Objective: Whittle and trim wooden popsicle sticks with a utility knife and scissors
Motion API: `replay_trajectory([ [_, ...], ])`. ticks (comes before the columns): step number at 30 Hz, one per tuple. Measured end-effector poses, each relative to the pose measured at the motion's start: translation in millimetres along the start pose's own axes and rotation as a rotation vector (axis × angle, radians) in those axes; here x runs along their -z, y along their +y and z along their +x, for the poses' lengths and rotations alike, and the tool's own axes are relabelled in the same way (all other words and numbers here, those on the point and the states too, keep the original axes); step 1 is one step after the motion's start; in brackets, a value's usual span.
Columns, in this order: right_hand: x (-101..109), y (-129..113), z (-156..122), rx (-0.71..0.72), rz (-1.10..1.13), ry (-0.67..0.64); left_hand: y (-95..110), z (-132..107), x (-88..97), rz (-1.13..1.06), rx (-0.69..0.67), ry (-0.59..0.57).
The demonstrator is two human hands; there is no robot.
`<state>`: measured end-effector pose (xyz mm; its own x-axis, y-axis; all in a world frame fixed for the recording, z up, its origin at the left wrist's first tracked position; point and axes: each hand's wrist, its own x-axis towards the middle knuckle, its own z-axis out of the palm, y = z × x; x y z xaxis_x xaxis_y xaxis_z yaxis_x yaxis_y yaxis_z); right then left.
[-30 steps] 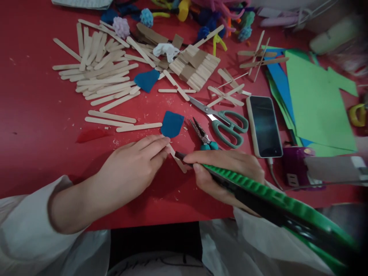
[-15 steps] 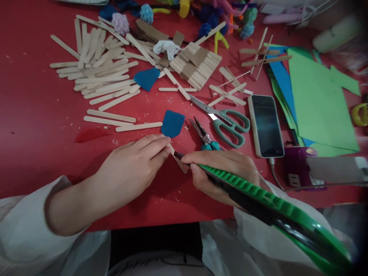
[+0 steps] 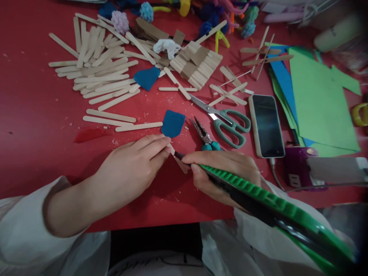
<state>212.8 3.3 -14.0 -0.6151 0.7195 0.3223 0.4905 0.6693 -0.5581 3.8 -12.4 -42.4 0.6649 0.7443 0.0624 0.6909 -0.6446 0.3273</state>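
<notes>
Lower centre, my right hand (image 3: 230, 168) grips a cutter (image 3: 273, 203); a slip could nick my left hand (image 3: 133, 168), pinning the stick (image 3: 181, 166).

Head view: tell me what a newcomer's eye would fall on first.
The green cutter stands out first, slanting from the lower right up through the right hand to a stick at the left hand. Pale sticks heap at upper left on the red table; green paper lies at right.
</notes>
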Motion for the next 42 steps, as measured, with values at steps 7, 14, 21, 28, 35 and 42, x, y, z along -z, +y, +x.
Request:
replay_trajectory([
  [7,1.3,2.4,-1.5,0.052,0.055,-0.084,0.6,0.8,0.2,0.126,-0.051,0.082],
  [14,0.7,2.7,5.0,0.123,-0.024,-0.140,-0.1,1.1,1.1,0.116,-0.045,0.100],
  [21,-1.3,2.4,-0.9,0.071,0.039,-0.122,-0.8,2.0,1.3,0.119,-0.061,0.106],
  [28,2.8,0.6,-2.0,0.025,0.084,0.083,0.2,2.6,0.8,0.184,-0.089,0.131],
  [35,4.7,-0.8,0.4,-0.009,0.072,0.041,-0.9,1.2,0.6,0.162,-0.073,0.120],
  [42,0.6,6.1,-0.2,-0.010,0.079,-0.028,-1.6,-0.7,-1.3,0.127,-0.056,0.059],
])
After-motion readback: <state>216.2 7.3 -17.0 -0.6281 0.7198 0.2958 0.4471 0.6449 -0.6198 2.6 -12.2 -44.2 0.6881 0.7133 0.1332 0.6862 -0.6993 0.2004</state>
